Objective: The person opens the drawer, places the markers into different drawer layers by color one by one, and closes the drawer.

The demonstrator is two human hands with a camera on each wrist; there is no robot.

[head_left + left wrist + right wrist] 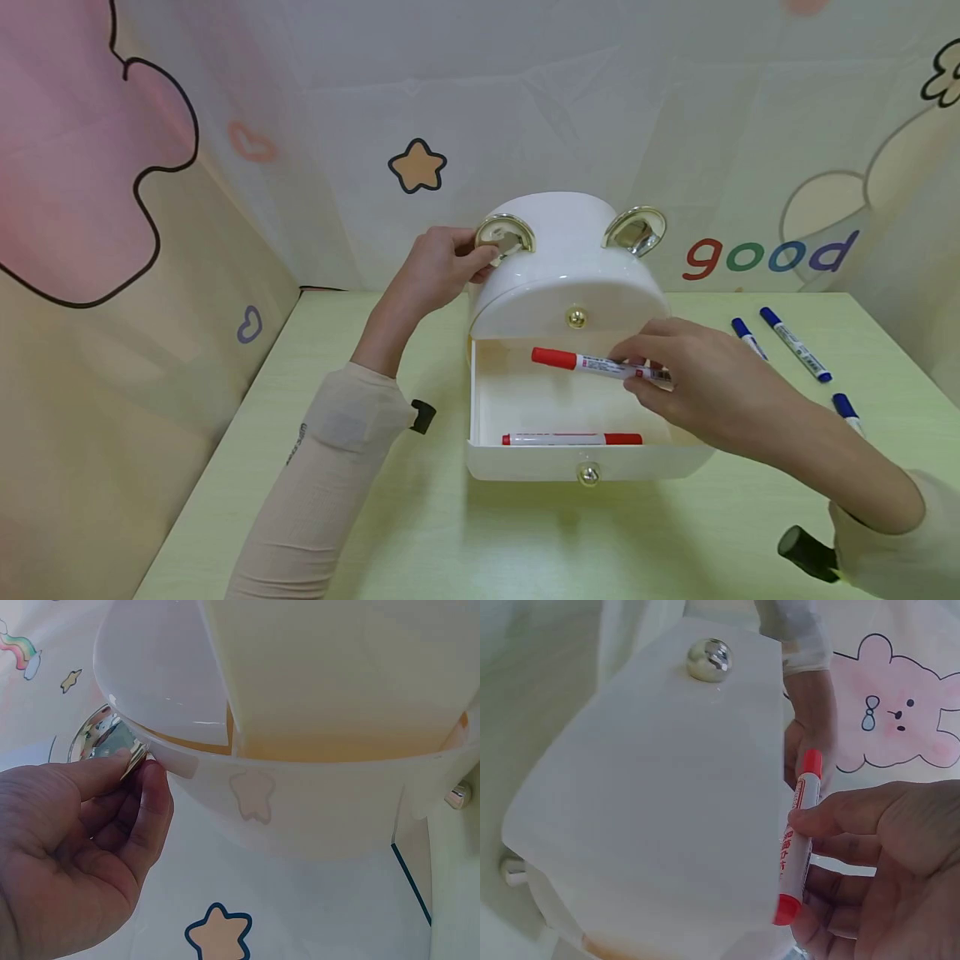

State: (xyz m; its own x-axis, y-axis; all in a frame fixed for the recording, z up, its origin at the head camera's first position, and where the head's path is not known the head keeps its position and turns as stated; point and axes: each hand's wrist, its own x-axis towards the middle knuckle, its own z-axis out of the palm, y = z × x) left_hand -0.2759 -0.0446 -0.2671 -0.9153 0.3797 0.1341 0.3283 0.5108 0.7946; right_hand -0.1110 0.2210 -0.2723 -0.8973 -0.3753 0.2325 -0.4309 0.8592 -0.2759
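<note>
A white storage box with two gold ears has its lower drawer pulled out. My left hand pinches the box's left gold ear between thumb and fingers; the left wrist view shows this grip up close. Above the open drawer, my right hand holds a red-capped marker near one end, its cap pointing left. Thumb and fingers close round the white barrel in the right wrist view. Another red marker lies inside the drawer along its front wall, cap to the right.
Three blue-capped markers, one of them a full-length marker, lie on the table to the right of the box. The upper drawer with its gold knob is closed. A printed curtain hangs behind the table.
</note>
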